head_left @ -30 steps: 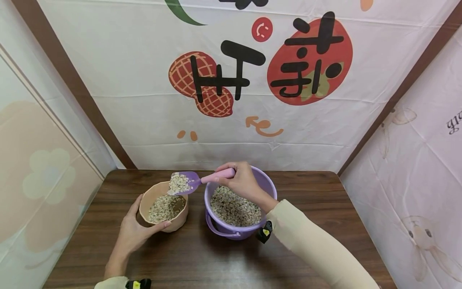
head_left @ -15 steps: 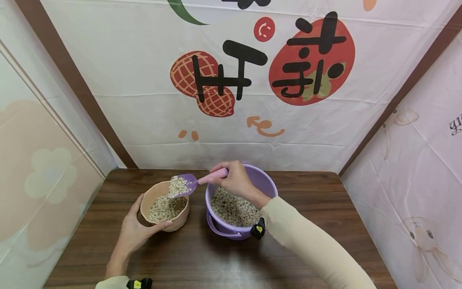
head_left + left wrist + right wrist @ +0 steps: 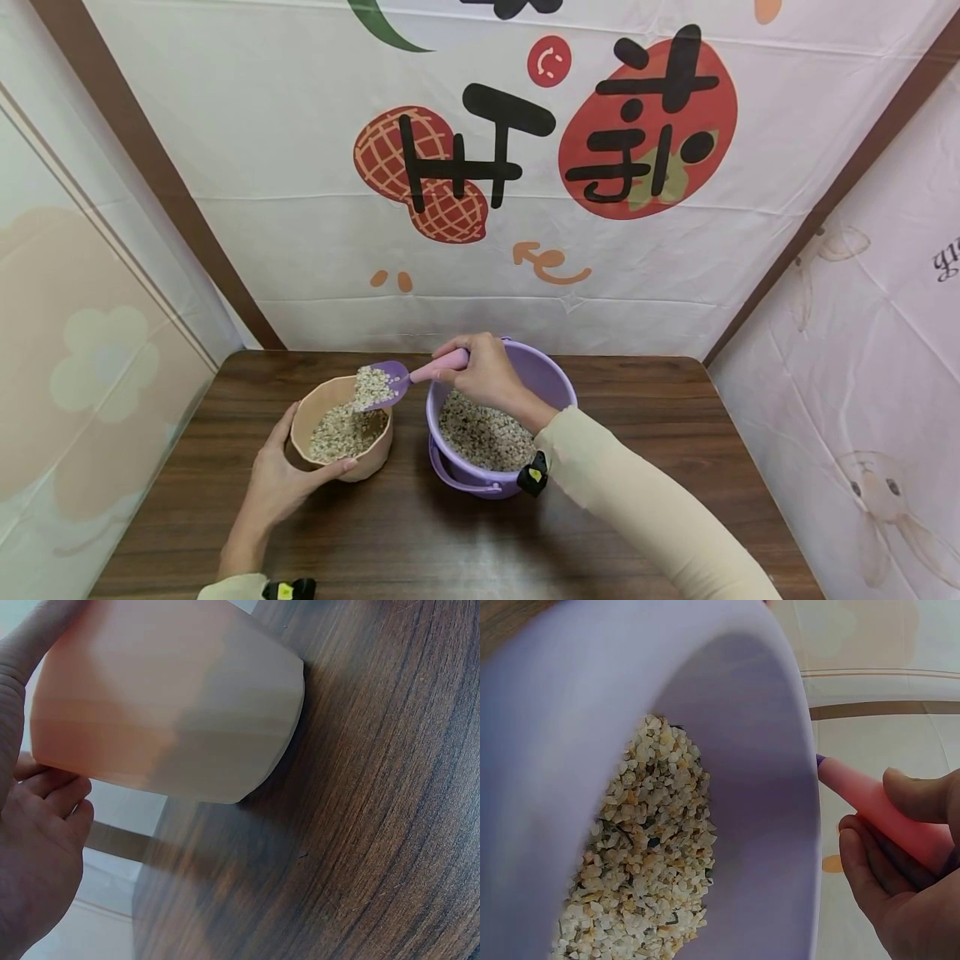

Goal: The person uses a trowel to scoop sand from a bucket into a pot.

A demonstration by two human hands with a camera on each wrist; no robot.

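My left hand holds a peach-coloured faceted pot at its left side, thumb at the near rim and fingers around the far side. Pale small gravel covers most of its inside, with a brown patch at the right. My right hand grips the pink handle of a purple-bladed scoop. The blade, loaded with gravel, tilts over the pot's far right rim. Under the right forearm stands a purple bucket partly filled with similar gravel.
The bucket's handle hangs down on its near left side. Both containers stand on a dark wood table. A printed white cloth rises behind the table's far edge, with further cloth at both sides.
The right hand and scoop have shifted slightly left, the blade tipping a little. The brown patch in the pot looks smaller, with more gravel over it. The left hand stays put.
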